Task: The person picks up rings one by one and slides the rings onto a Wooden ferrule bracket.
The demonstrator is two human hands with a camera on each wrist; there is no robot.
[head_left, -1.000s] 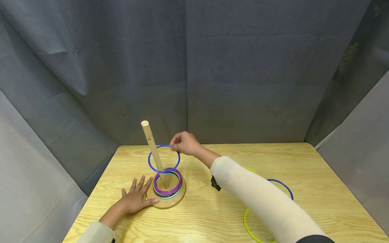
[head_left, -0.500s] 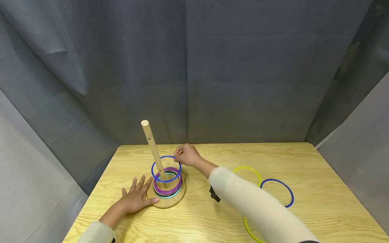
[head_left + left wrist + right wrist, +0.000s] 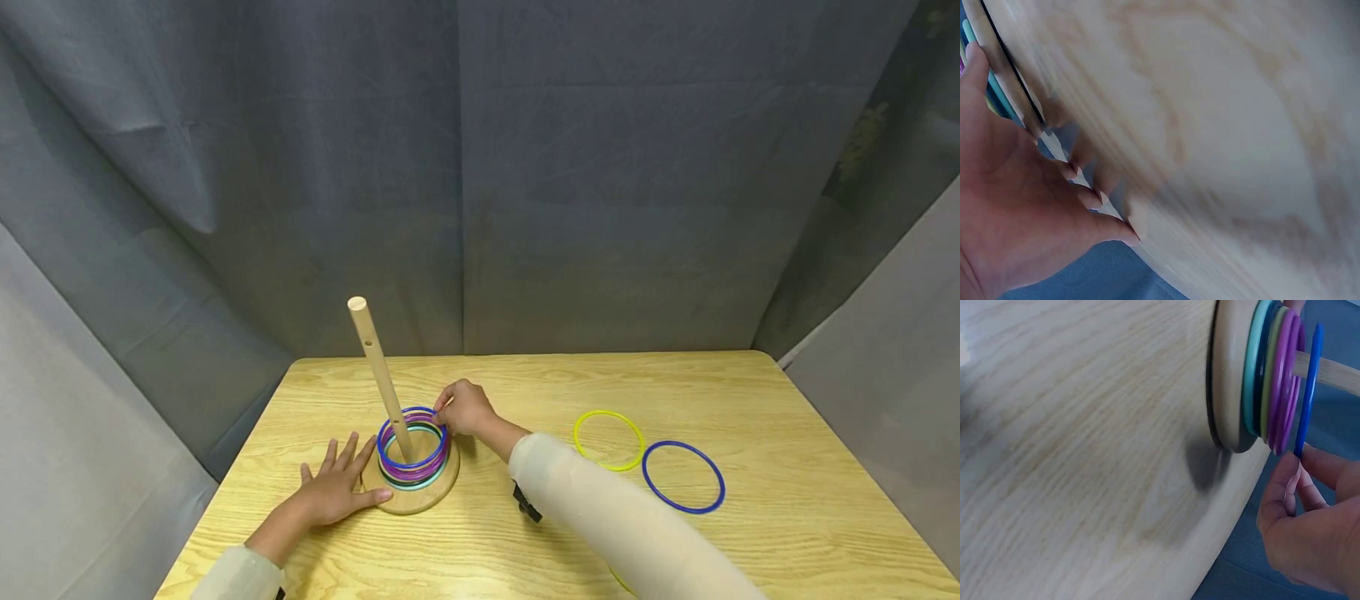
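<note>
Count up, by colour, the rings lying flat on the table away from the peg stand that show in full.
Yellow rings: 1
Blue rings: 1
Total: 2

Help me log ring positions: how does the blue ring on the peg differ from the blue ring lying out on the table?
The blue ring on the peg circles the wooden peg atop the stacked rings; the blue ring on the table lies flat beside a yellow ring. The right hand pinches the first; nothing touches the second. Both are thin blue hoops.
</note>
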